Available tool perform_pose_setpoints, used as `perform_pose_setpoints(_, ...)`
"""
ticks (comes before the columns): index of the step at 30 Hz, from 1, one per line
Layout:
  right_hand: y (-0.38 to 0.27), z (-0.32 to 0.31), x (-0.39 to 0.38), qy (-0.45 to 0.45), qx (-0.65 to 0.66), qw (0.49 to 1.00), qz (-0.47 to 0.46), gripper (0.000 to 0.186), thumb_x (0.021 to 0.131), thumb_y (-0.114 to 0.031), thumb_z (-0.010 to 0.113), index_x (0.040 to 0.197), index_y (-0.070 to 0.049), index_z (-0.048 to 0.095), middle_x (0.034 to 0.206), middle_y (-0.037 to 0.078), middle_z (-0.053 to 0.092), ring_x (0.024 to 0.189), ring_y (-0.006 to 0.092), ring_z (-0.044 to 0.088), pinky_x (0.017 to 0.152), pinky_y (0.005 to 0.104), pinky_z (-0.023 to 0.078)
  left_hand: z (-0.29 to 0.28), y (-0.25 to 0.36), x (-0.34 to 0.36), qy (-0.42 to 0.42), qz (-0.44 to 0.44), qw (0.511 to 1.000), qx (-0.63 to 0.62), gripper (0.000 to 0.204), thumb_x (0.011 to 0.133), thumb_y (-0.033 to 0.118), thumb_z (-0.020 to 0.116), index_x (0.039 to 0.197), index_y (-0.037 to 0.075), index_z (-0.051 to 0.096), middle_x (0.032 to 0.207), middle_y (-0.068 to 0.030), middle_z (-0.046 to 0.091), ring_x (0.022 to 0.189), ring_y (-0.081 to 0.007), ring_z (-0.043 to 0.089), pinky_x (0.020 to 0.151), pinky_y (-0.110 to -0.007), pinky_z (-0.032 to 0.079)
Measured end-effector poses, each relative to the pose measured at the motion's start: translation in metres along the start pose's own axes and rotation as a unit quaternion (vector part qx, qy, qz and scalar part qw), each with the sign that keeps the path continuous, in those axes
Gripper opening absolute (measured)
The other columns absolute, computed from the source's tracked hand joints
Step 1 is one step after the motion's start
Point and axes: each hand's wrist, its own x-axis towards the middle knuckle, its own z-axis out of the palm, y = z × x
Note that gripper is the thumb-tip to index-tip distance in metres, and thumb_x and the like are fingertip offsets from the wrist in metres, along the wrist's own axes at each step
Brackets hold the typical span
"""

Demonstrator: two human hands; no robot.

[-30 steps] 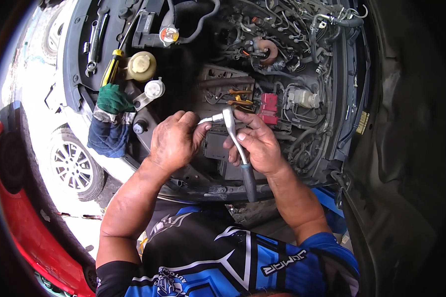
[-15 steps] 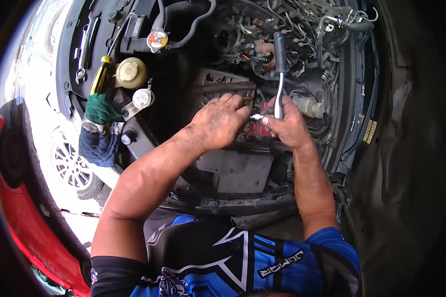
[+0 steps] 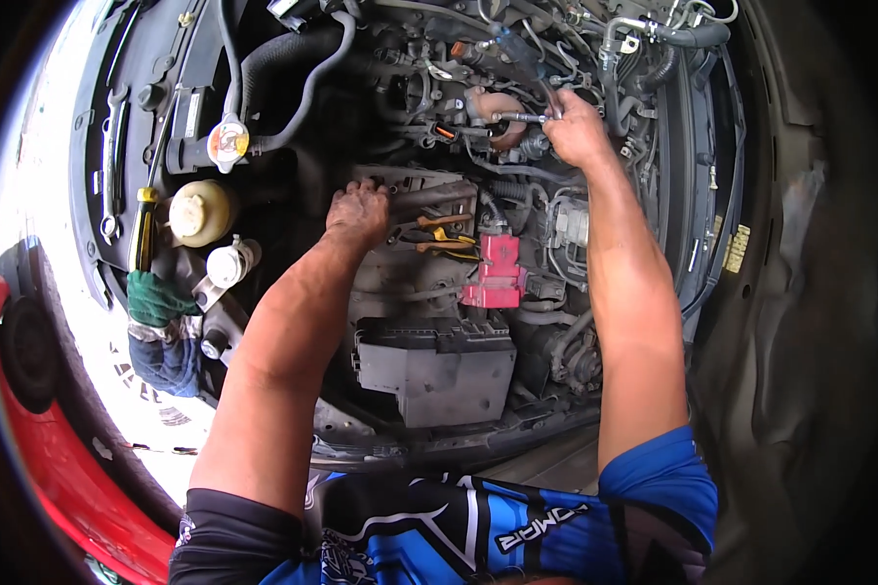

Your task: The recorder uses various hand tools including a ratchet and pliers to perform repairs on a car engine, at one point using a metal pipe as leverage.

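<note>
My right hand (image 3: 578,129) is closed around the head end of a ratchet wrench (image 3: 527,60), over the far part of the engine. The wrench's dark handle is blurred and points away to the left. From its head a shiny extension bar (image 3: 523,118) reaches left to a rusty-brown round part (image 3: 498,109); whether its tip is seated cannot be seen. My left hand (image 3: 359,212) rests with curled fingers at the left end of a metal tray (image 3: 466,202), beside a brownish pipe (image 3: 427,198). What lies under those fingers is hidden. Pliers (image 3: 441,235) with yellow and orange-brown handles lie on the tray.
A red terminal cover (image 3: 498,268) and a grey box (image 3: 449,380) sit nearer me. Along the left are a cream reservoir (image 3: 203,213), a radiator cap (image 3: 228,143), a yellow-black screwdriver (image 3: 143,229), a spanner (image 3: 113,166) and a green-and-blue glove (image 3: 166,322). Hoses and wires crowd the engine.
My hands have parted. The right carried the ratchet wrench away from me to the far engine parts, and the left moved left onto the tray's end. The view has shifted, uncovering the pliers.
</note>
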Motion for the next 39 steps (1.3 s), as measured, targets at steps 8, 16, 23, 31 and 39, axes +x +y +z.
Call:
perform_pose_setpoints(8,-0.001,-0.005,0.025,-0.082,0.007,0.993,-0.085,0.025,0.075,-0.005,0.065,0.100,-0.003,0.062,0.087,0.012,0.065,0.082,0.0232,0.063,0.078,0.0370,0.050,0.001,-0.001,0.006,-0.031,0.016,0.999,-0.006,0.048,0.085,0.014,0.064,0.130,0.003,0.053,0.136,-0.0187,0.053,0.130,-0.0365,0.050,0.108,-0.046,0.044)
perform_pose_setpoints(16,0.004,-0.005,0.022,-0.053,-0.047,0.955,-0.288,0.017,0.074,0.000,0.063,0.089,0.000,0.056,0.088,0.015,0.057,0.087,0.0382,0.060,0.076,0.0437,0.049,-0.075,-0.007,-0.081,-0.016,0.033,0.996,-0.085,0.036,0.084,0.009,0.060,0.116,-0.004,0.049,0.117,-0.0264,0.060,0.114,-0.0432,0.057,0.098,-0.048,0.047)
perform_pose_setpoints(23,0.003,0.000,0.017,-0.041,-0.060,0.933,-0.353,0.019,0.072,0.002,0.063,0.089,-0.001,0.057,0.090,0.014,0.056,0.087,0.0389,0.060,0.077,0.0469,0.050,-0.102,-0.038,-0.178,0.009,0.032,0.921,-0.389,0.055,0.076,0.003,0.061,0.130,0.000,0.046,0.104,-0.0163,0.062,0.094,-0.0269,0.061,0.089,-0.037,0.049)
perform_pose_setpoints(31,-0.019,-0.003,0.009,-0.069,-0.142,0.968,-0.193,0.020,0.081,-0.006,0.065,0.101,-0.004,0.063,0.102,0.015,0.062,0.100,0.0372,0.062,0.089,0.0454,0.050,-0.086,-0.017,-0.177,0.173,0.156,0.633,-0.739,0.053,0.088,-0.004,0.063,0.136,0.005,0.044,0.121,-0.0076,0.057,0.110,-0.0160,0.055,0.099,-0.033,0.042)
perform_pose_setpoints(39,-0.010,-0.001,0.011,-0.084,-0.114,0.979,-0.147,0.028,0.083,-0.008,0.061,0.110,-0.006,0.065,0.110,0.017,0.063,0.108,0.0381,0.061,0.093,0.0447,0.050,-0.128,0.020,-0.075,0.310,0.150,0.563,-0.751,0.055,0.088,0.001,0.071,0.136,-0.005,0.044,0.132,-0.0182,0.059,0.128,-0.0251,0.053,0.113,-0.039,0.036)
